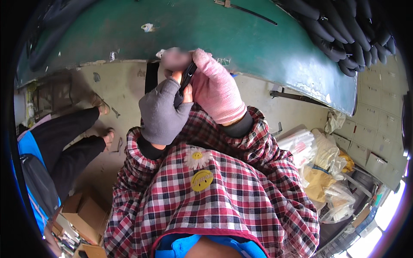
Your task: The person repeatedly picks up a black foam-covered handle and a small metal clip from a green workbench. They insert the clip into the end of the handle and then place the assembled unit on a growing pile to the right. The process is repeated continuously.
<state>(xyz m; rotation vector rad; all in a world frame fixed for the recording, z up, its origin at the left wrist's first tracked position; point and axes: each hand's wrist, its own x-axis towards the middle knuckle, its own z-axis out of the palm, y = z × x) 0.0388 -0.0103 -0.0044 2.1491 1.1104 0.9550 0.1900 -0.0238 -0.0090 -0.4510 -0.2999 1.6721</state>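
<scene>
In front of my chest, at the near edge of the green table point(206, 32), both hands are closed around a narrow black piece point(186, 77). It stands slantwise between them, and I cannot make out its exact kind. My left hand point(164, 109), in a grey fingerless glove, grips it from the left with the bare fingertips curled in. Against its right side presses my right hand point(217, 88), in a pink glove, its fingers partly hidden. A blurred patch covers the spot just beyond the fingertips. A dark strip point(151, 77) hangs below the table edge, left of my hands.
Long black padded pieces point(344, 32) are heaped at the table's far right. A black strap point(254, 15) lies at the back. Plastic bags point(316, 167) fill the right side, near cabinets point(370, 124). Another person's legs point(64, 129) and a cardboard box point(86, 217) are at left.
</scene>
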